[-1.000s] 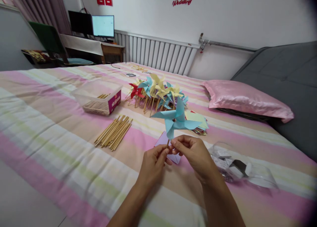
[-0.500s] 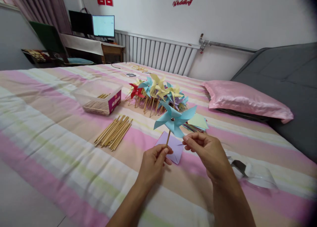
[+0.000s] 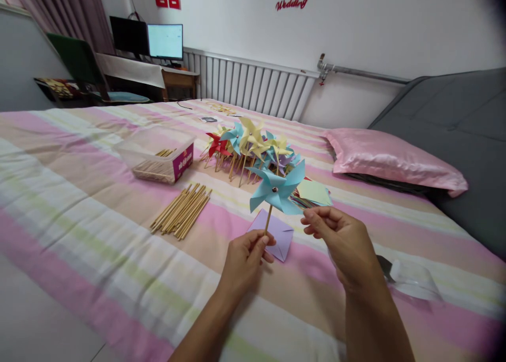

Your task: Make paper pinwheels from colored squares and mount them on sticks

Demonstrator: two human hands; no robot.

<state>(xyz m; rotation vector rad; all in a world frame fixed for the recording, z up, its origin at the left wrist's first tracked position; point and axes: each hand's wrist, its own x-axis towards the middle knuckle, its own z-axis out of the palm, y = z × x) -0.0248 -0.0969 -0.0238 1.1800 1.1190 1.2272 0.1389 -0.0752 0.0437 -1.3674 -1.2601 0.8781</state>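
Observation:
Between the thumb and fingers of my left hand [image 3: 248,254] is the wooden stick of a light-blue paper pinwheel [image 3: 278,189], held upright. A dark round pin shows at its centre. My right hand [image 3: 342,238] is at the tip of the lower right blade, its fingers loosely curled and a little apart. Nothing shows in its grip; whether a fingertip touches the paper is unclear. Beneath the pinwheel lies a purple paper square [image 3: 281,241] with cut lines, partly covered by my left fingers. Left of it is a pile of loose wooden sticks [image 3: 182,212].
Behind stands a cluster of finished pinwheels [image 3: 251,143] in several colours. A clear plastic box [image 3: 154,156] with sticks is at left; a stack of coloured paper [image 3: 314,192] is at right. A clear plastic container [image 3: 413,280] lies beyond my right wrist, near a pink pillow [image 3: 395,159].
The blue pinwheel's blades have turned on the pin. My right hand has shifted slightly right from the earlier blade position. My left hand keeps its hold on the stick.

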